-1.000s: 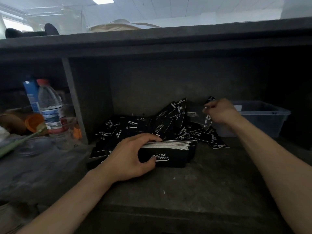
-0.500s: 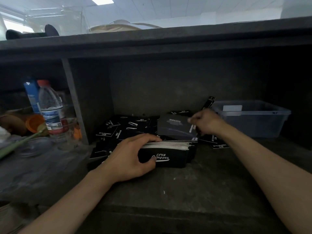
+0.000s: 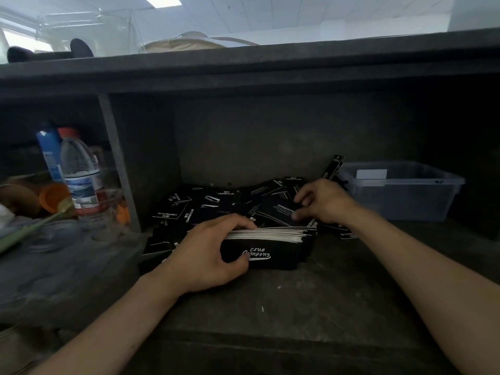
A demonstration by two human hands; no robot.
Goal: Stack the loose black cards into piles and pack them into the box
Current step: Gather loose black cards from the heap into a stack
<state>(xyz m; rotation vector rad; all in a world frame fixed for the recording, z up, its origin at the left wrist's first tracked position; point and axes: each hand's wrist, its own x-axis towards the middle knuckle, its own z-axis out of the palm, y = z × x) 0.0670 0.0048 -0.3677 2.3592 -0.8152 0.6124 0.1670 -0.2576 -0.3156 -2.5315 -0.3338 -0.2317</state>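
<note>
Your left hand (image 3: 205,258) was clamped on the near-left end of the stack (image 3: 270,233): fingers curled over the top cards, thumb pressed on the front of the black box (image 3: 281,257) with the logo, which sat under the stack on the shelf (image 3: 297,307). Your right hand (image 3: 323,201) was just behind the stack's right end, fingers bent, pinching a black card (image 3: 278,211) held flat and low, close above the stack. One card or a few, I couldn't tell. Progress as I read it: one pile was well built, white edges mostly flush, slightly fanned at the right end. I couldn't tell whether that pile sat inside the box or only on top of it. Left to do: a heap of loose cards (image 3: 211,201) lay behind and to the left of the stack, overlapping at all angles. A couple more lay under your right wrist, and one leaning card (image 3: 334,166) stood upright against the clear tub (image 3: 405,196) on the right. The tub showed only something white inside, no black cards that I could see. My call: gathering was maybe at the midpoint and packing wasn't finished. The card in your right hand looked due to go on the stack. The water bottle (image 3: 78,171) and clutter in the left bay weren't in play.
</note>
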